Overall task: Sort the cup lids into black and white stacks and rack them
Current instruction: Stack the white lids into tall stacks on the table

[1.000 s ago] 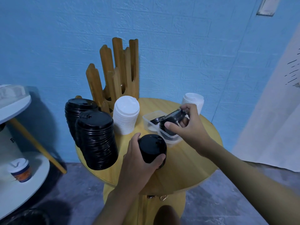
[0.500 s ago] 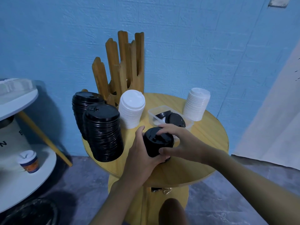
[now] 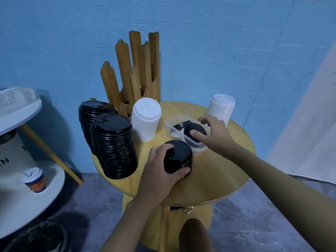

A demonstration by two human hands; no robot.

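My left hand [image 3: 160, 171] grips a short stack of black lids [image 3: 179, 158] standing on the round wooden table [image 3: 218, 175]. My right hand [image 3: 212, 135] reaches into a clear plastic tray [image 3: 174, 122] and pinches a black lid [image 3: 195, 130] that lies there on other black lids. Two tall black lid stacks [image 3: 113, 146] stand at the table's left. A white lid stack [image 3: 146, 120] stands behind the middle, another white stack [image 3: 221, 108] at the back right. The wooden rack [image 3: 134, 73] rises at the back.
A blue wall runs close behind the table. To the left stands a white tiered shelf [image 3: 21, 206] with a small lidded paper cup [image 3: 33, 180]. A dark bin [image 3: 36, 237] sits on the floor at lower left. A pale curtain [image 3: 309, 124] hangs at the right.
My right hand set a black lid on the stack that my left hand holds, then moved back to the tray and took hold of another black lid. My left hand stayed on the stack.
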